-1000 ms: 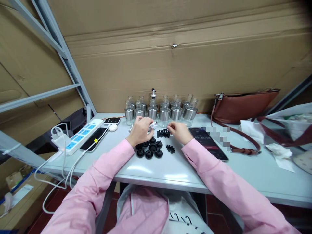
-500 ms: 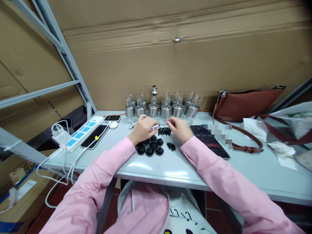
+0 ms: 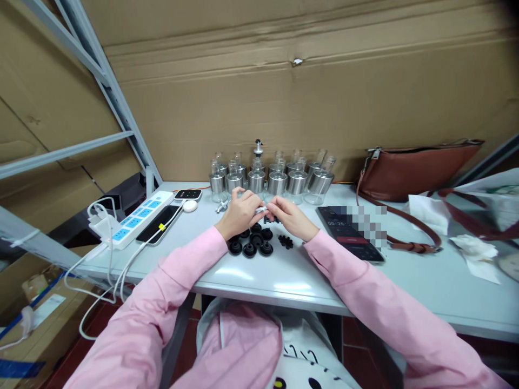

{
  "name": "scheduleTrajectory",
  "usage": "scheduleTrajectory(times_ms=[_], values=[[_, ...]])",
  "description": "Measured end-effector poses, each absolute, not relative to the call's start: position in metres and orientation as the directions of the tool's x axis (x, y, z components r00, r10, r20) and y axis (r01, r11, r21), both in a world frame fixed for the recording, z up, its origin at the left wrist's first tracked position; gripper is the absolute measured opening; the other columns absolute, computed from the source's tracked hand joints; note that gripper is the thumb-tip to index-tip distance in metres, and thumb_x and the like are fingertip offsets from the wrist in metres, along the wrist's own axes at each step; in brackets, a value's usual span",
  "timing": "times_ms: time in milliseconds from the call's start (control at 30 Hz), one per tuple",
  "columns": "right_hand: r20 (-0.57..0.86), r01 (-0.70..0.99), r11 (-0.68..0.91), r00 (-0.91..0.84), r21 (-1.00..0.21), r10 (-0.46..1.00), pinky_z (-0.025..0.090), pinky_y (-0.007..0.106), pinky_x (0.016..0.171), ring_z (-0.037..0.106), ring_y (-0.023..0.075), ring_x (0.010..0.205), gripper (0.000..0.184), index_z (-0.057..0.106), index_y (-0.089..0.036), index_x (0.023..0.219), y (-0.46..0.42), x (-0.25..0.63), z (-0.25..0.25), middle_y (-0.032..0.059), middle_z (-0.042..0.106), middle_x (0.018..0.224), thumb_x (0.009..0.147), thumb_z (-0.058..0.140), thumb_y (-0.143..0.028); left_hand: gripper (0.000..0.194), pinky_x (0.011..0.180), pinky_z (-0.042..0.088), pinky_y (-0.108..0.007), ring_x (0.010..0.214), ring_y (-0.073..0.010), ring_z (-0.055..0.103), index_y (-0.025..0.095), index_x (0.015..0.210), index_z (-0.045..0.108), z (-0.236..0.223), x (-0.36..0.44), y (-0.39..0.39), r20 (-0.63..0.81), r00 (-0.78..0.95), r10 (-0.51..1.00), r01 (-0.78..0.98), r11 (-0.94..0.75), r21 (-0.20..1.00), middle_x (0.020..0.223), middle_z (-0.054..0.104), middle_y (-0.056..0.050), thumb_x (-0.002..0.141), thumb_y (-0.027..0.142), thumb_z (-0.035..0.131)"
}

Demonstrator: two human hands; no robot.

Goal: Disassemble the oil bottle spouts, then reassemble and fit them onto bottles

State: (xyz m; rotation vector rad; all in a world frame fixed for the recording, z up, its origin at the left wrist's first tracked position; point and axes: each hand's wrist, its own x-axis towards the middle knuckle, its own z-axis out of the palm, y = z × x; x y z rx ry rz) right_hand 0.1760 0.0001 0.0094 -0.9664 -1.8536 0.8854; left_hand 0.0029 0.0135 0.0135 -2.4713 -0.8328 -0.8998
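Assembly of small parts on a gray tabletop [image 3: 438, 286]. Center of the frame: a slim silver piece [image 3: 263, 209], pinched between thumb and fingers of the left hand [image 3: 242, 210]. Facing it, with fingertips drawn narrow at the piece's end: the right hand [image 3: 288, 213]; impossible to tell, behind those fingers, whether holding any separate part. Just left of the left hand: loose silver pieces [image 3: 221, 206]. Below center, partly covered by the left hand: a cluster of black stoppers [image 3: 250, 248]. Beside them, under the right hand: a group of small black caps [image 3: 286, 241]. Between the hands, mostly hidden: small black rods [image 3: 272, 220].

Upper center: two rows of upright glass bottles [image 3: 297, 182] with metal bands. Progress, as far as visible: a spout top [image 3: 258, 147] on one back-row bottle, apparently complete; bare necks on the others. By this evidence, an early stage, with most parts loose in sorted groups. Right of center: a phone [image 3: 351, 239], flat on the tabletop.
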Motion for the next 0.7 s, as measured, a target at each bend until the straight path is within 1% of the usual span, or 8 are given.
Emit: scheduleTrajectory(times_ms=[133,233,300,400,467,500,600,700], values=[[0.406,0.379,0.541,-0.381,-0.751,0.831,0.039,0.027,0.061,0.045,0.0119,0.059,0.038,0.04,-0.021,0.07,-0.004,0.173,0.009,-0.0019,0.046,0.06,0.088,0.027,-0.052,0.023,0.088,0.026,-0.037,0.079,-0.0148,0.054,0.017,0.082,0.049,0.014,0.005,0.012,0.681,0.621,0.388,0.636,-0.757,-0.149,0.077,0.061,0.0,0.092,0.035,0.039],[0.455,0.435,0.589,-0.378,-0.681,0.806,0.036,0.027,0.057,0.04,0.0116,0.055,0.04,0.036,-0.021,0.066,-0.006,0.171,0.009,-0.003,0.04,0.058,0.089,0.023,-0.051,0.023,0.089,0.025,-0.038,0.08,-0.0146,0.054,0.017,0.084,0.05,0.017,0.006,0.01,0.662,0.649,0.374,0.617,-0.768,-0.171,0.078,0.062,0.0,0.092,0.035,0.039],[0.455,0.451,0.572,-0.347,-0.686,0.82,0.033,0.026,0.053,0.037,0.0108,0.052,0.042,0.033,-0.022,0.062,-0.005,0.172,0.01,-0.0036,0.038,0.055,0.088,0.023,-0.053,0.023,0.089,0.024,-0.038,0.08,-0.0147,0.055,0.018,0.084,0.051,0.018,0.005,0.01,0.66,0.655,0.369,0.612,-0.771,-0.176,0.077,0.062,0.0,0.092,0.035,0.039],[0.372,0.424,0.472,-0.3,-0.773,0.879,0.031,0.025,0.049,0.034,0.0094,0.047,0.048,0.032,-0.021,0.057,0.0,0.179,0.012,-0.0042,0.035,0.05,0.085,0.025,-0.059,0.023,0.089,0.024,-0.038,0.081,-0.015,0.054,0.018,0.083,0.051,0.02,0.002,0.011,0.691,0.618,0.374,0.633,-0.759,-0.156,0.078,0.062,0.0,0.092,0.036,0.04],[0.287,0.417,0.422,-0.348,-0.805,0.892,0.032,0.024,0.049,0.035,0.0088,0.046,0.049,0.038,-0.02,0.055,0.004,0.187,0.014,-0.0044,0.037,0.048,0.081,0.034,-0.062,0.023,0.089,0.025,-0.038,0.081,-0.0151,0.054,0.017,0.083,0.051,0.02,-0.002,0.014,0.711,0.587,0.387,0.653,-0.746,-0.133,0.079,0.063,-0.001,0.091,0.036,0.041],[0.254,0.431,0.422,-0.395,-0.798,0.883,0.032,0.024,0.05,0.037,0.009,0.047,0.049,0.043,-0.019,0.056,0.007,0.192,0.014,-0.004,0.04,0.048,0.077,0.041,-0.062,0.022,0.089,0.025,-0.038,0.081,-0.0151,0.054,0.017,0.083,0.051,0.02,-0.003,0.016,0.715,0.577,0.395,0.66,-0.741,-0.123,0.079,0.063,-0.001,0.091,0.036,0.041],[0.207,0.524,0.482,-0.498,-0.702,0.842,0.035,0.025,0.053,0.045,0.0114,0.054,0.042,0.057,-0.016,0.064,0.012,0.203,0.013,-0.0007,0.053,0.055,0.072,0.053,-0.057,0.022,0.089,0.025,-0.038,0.079,-0.0147,0.054,0.017,0.082,0.051,0.019,-0.006,0.02,0.716,0.562,0.415,0.672,-0.733,-0.102,0.077,0.062,0.0,0.091,0.035,0.042],[0.162,0.621,0.516,-0.535,-0.59,0.829,0.038,0.026,0.057,0.05,0.013,0.058,0.03,0.064,-0.017,0.07,0.015,0.209,0.01,0.0016,0.06,0.062,0.078,0.05,-0.041,0.022,0.089,0.024,-0.038,0.08,-0.0144,0.054,0.017,0.082,0.05,0.018,-0.007,0.021,0.712,0.56,0.423,0.675,-0.731,-0.097,0.077,0.062,0.001,0.091,0.035,0.041]])
